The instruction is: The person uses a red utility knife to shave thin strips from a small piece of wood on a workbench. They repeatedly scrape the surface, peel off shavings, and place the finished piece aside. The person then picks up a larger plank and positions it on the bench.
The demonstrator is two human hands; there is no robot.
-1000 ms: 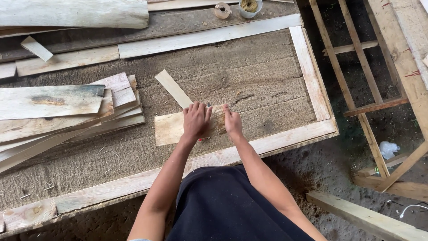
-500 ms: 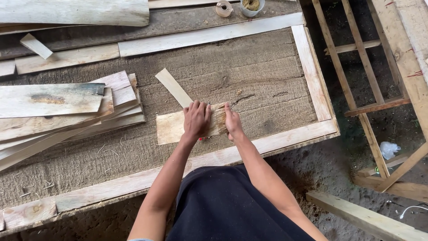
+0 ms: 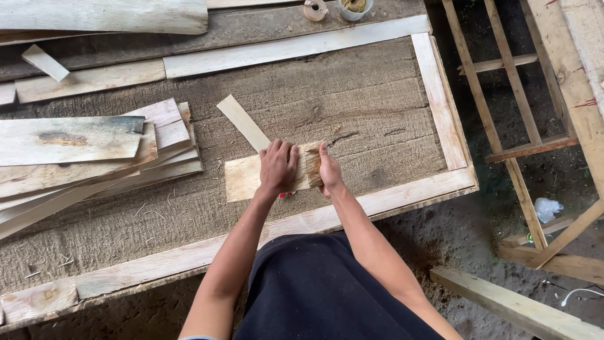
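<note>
Both hands are on 1 thin, pale, flat rectangular wood veneer piece (image 3: 251, 179) lying on the rough grey-brown wooden worktable (image 3: 352, 101), near its front edge. Left hand (image 3: 278, 167) lies palm-down with fingers spread, pressing the sheet's right half flat. Right hand (image 3: 328, 171) sits at the sheet's right end, fingers curled against the frayed, darker fibrous edge (image 3: 312, 167); cannot tell whether it pinches that edge or only pushes on it. Judgement: the sheet looks light, thin and semi-stiff; it likely bends along the grain and splits easily, and the splintered right end looks fragile. Best hold is probably a flat palm on the face plus a light grip on the long sides, not the frayed end. The surface is dry and rough, so slip looks unlikely. Edges: a pale wooden border strip (image 3: 402, 195) runs just in front of the sheet, with another pale wooden right-side strip (image 3: 437, 101) well apart from it. 1 narrow pale wood slat (image 3: 242, 121) lies diagonally, touching or just overlapping the sheet's upper edge. A stack of long pale wooden boards (image 3: 94, 157) sits near on the left. Open room lies on the bare tabletop to the right of and beyond the hands, up to the border strips. Past the right edge, a slatted wooden frame (image 3: 509, 94) lies on the dirt floor.
</note>
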